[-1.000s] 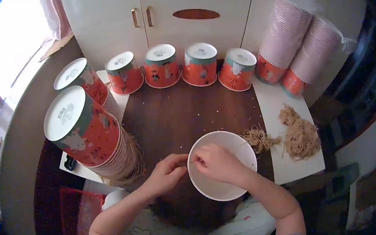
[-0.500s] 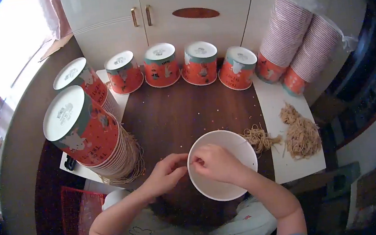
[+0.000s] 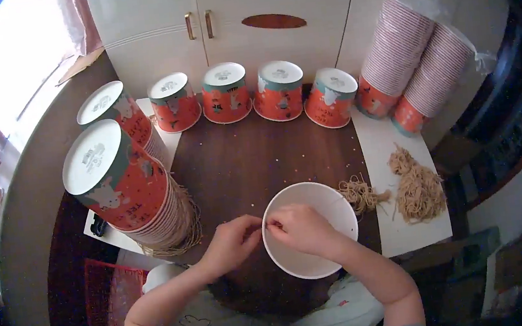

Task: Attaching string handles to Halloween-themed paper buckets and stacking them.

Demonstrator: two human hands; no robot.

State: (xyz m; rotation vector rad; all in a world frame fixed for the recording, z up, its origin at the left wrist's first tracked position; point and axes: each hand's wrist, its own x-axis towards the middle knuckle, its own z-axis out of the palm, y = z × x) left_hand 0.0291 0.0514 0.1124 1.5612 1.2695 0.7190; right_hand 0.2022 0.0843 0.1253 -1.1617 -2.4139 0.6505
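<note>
A white-lined paper bucket [image 3: 312, 256] stands mouth up on the table in front of me, tilted slightly. My right hand [image 3: 299, 227] reaches inside it, fingers curled in a pinch against the left wall. On the outer side of that same wall is my left hand [image 3: 234, 243], its fingers drawn together near the rim. What either hand pinches is too small or hidden to make out. Right behind the bucket's far right rim lies a tangle of tan string [image 3: 361, 194]. A larger heap of tan string [image 3: 419, 191] rests on the white panel at the right.
At the left rises a tall stack of upside-down red paper buckets [image 3: 126, 183] with string hanging around its lower rims. Several upturned buckets [image 3: 227, 96] line the table's back. Two plastic-wrapped bucket stacks [image 3: 399, 53] lean at the right rear. A red basket [image 3: 100, 294] is below left.
Both hands stay at the bucket's left wall with only slight finger shifts. The whole view has moved a little; nothing else visibly differs.
</note>
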